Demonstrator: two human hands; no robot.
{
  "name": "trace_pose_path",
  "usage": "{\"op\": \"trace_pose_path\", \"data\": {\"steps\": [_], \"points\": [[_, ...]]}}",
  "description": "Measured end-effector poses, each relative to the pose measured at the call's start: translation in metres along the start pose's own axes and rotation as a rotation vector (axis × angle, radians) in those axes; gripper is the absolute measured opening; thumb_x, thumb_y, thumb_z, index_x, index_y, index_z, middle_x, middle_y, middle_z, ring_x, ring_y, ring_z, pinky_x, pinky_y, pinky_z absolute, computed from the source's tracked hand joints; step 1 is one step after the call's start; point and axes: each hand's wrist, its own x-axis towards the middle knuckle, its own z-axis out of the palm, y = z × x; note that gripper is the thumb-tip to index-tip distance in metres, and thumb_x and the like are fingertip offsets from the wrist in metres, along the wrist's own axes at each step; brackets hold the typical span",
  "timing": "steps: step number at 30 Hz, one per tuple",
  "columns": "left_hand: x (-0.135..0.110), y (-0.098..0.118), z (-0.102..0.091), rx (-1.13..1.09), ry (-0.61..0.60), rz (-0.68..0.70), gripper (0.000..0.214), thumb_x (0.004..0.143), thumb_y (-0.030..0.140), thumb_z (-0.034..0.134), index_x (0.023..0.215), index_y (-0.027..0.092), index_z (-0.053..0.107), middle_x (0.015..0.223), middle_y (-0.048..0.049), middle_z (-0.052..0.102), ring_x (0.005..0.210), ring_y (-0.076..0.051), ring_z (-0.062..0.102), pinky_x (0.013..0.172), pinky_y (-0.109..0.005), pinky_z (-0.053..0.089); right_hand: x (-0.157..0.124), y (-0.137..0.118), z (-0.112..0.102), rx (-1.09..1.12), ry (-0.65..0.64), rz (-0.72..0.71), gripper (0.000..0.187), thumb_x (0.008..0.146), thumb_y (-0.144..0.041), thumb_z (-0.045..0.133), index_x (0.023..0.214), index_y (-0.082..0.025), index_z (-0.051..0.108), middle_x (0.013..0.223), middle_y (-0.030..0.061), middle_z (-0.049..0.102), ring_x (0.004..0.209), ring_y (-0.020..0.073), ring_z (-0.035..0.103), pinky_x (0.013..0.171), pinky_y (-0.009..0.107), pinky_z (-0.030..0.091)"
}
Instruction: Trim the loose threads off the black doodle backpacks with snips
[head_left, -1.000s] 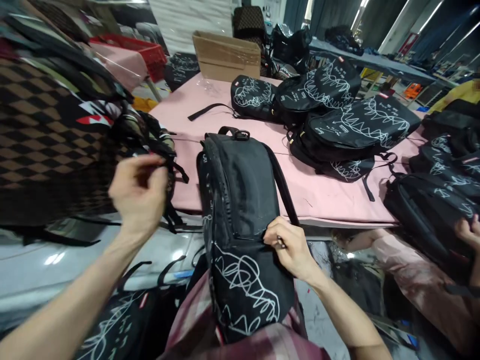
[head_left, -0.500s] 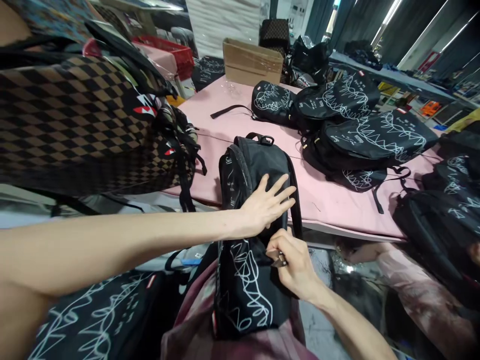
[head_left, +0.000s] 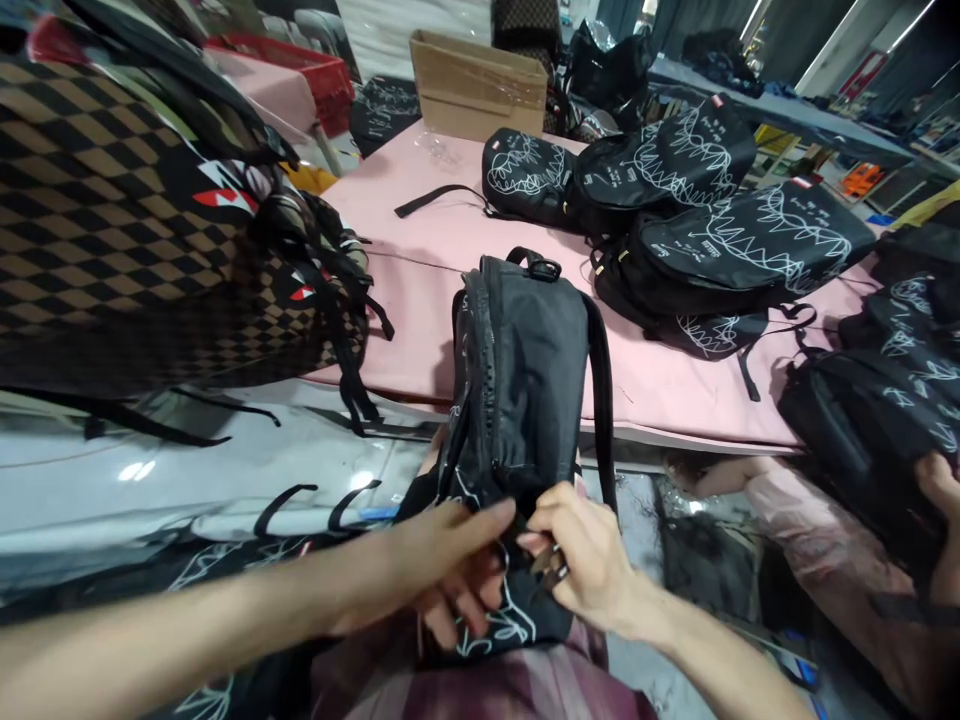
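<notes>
Since half a second ago, the left hand [head_left: 455, 560] has left the upper panel of the black backpack [head_left: 540, 370], where it lay spread, and come nearer, beside the right hand [head_left: 589, 558]. At left, a checkered bag [head_left: 112, 220] in brown and black trails dark webbing straps. The left hand's thumb is stretched toward the right hand, its other fingers loosely bent; whether they pinch anything I cannot tell. The black backpack rests on the person's lap at its near end, long axis running near to far, its handle loop [head_left: 544, 268] pointing far, over the edge of the pink table [head_left: 427, 340]. Its panel is creased, matte fabric with rounded far corners, a chunky zipper [head_left: 490, 400] down the left side and white scribbles nearer. The right hand's fingers close around a small dark tool [head_left: 553, 568]. Farther right, scribble-printed bags [head_left: 750, 240] lie slumped on the table.
</notes>
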Motion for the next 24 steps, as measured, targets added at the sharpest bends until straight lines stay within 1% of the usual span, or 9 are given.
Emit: {"op": "trace_pose_path", "data": {"steps": [2, 4, 6, 8, 11, 13, 16, 19, 24], "points": [[0.008, 0.000, 0.002, -0.186, 0.095, -0.034, 0.046, 0.068, 0.061, 0.060, 0.065, 0.015, 0.056, 0.063, -0.0053, 0.062, 0.054, -0.015, 0.060, 0.045, -0.023, 0.047, 0.000, -0.007, 0.008, -0.078, 0.002, -0.080, 0.015, 0.090, -0.011, 0.038, 0.085, -0.015, 0.052, 0.075, 0.0059, 0.055, 0.065, 0.0150, 0.050, 0.049, 0.025, 0.038], [0.017, 0.002, 0.001, -0.303, 0.189, -0.051, 0.028, 0.067, 0.039, 0.068, 0.064, 0.016, 0.052, 0.057, -0.0023, 0.060, 0.053, -0.015, 0.059, 0.050, -0.024, 0.051, -0.001, -0.011, 0.013, -0.139, -0.034, -0.130, 0.020, 0.092, -0.013, 0.037, 0.083, -0.013, 0.054, 0.074, 0.0074, 0.056, 0.064, 0.0153, 0.051, 0.049, 0.025, 0.039], [0.025, 0.000, 0.001, -0.442, 0.229, -0.039, 0.017, 0.064, 0.016, 0.065, 0.061, 0.017, 0.048, 0.055, 0.0005, 0.057, 0.053, -0.013, 0.058, 0.059, -0.026, 0.054, -0.004, -0.012, 0.012, -0.207, -0.073, -0.156, 0.024, 0.093, -0.013, 0.034, 0.086, -0.011, 0.057, 0.076, 0.0091, 0.058, 0.066, 0.0159, 0.053, 0.051, 0.025, 0.041], [0.032, -0.008, 0.003, -0.578, 0.220, 0.005, 0.017, 0.059, 0.006, 0.059, 0.056, 0.017, 0.046, 0.053, 0.0027, 0.053, 0.053, -0.011, 0.056, 0.067, -0.026, 0.055, -0.010, -0.010, 0.009, -0.286, -0.112, -0.164, 0.027, 0.093, -0.011, 0.031, 0.092, -0.010, 0.058, 0.080, 0.0100, 0.060, 0.067, 0.0161, 0.054, 0.052, 0.025, 0.042], [0.041, -0.025, 0.009, -0.676, 0.128, 0.096, 0.020, 0.055, 0.006, 0.059, 0.052, 0.018, 0.043, 0.052, 0.0044, 0.046, 0.051, -0.009, 0.052, 0.069, -0.024, 0.053, -0.019, -0.006, 0.003, -0.345, -0.163, -0.169, 0.028, 0.093, -0.012, 0.031, 0.096, -0.010, 0.059, 0.084, 0.0101, 0.061, 0.067, 0.0155, 0.054, 0.052, 0.025, 0.042], [0.044, -0.033, 0.012, -0.697, 0.073, 0.150, 0.022, 0.054, 0.007, 0.062, 0.053, 0.018, 0.043, 0.055, 0.0044, 0.047, 0.053, -0.009, 0.052, 0.070, -0.023, 0.052, -0.024, -0.004, 0.002, -0.349, -0.180, -0.170, 0.027, 0.094, -0.014, 0.031, 0.097, -0.010, 0.059, 0.085, 0.0101, 0.061, 0.066, 0.0153, 0.053, 0.051, 0.025, 0.042], [0.044, -0.037, 0.015, -0.701, 0.097, 0.174, 0.024, 0.052, 0.010, 0.066, 0.060, 0.018, 0.046, 0.065, 0.0026, 0.052, 0.066, -0.011, 0.057, 0.076, -0.024, 0.051, -0.027, -0.004, 0.002, -0.344, -0.182, -0.170, 0.027, 0.094, -0.014, 0.032, 0.096, -0.011, 0.059, 0.084, 0.0095, 0.061, 0.065, 0.0148, 0.053, 0.051, 0.025, 0.041], [0.041, -0.033, 0.016, -0.698, 0.100, 0.175, 0.029, 0.052, 0.012, 0.068, 0.070, 0.019, 0.046, 0.074, 0.0012, 0.057, 0.075, -0.015, 0.062, 0.080, -0.028, 0.051, -0.027, -0.003, 0.004, -0.346, -0.173, -0.167, 0.026, 0.094, -0.014, 0.033, 0.095, -0.012, 0.059, 0.083, 0.0085, 0.061, 0.064, 0.0144, 0.053, 0.049, 0.025, 0.040], [0.039, -0.027, 0.015, -0.696, 0.193, 0.061, 0.037, 0.060, 0.013, 0.068, 0.073, 0.023, 0.035, 0.062, 0.0066, 0.054, 0.072, -0.016, 0.066, 0.080, -0.030, 0.052, -0.030, 0.002, 0.005, -0.333, -0.129, -0.101, 0.025, 0.093, -0.014, 0.035, 0.093, -0.015, 0.060, 0.081, 0.0066, 0.061, 0.063, 0.0131, 0.054, 0.050, 0.023, 0.041]]}}
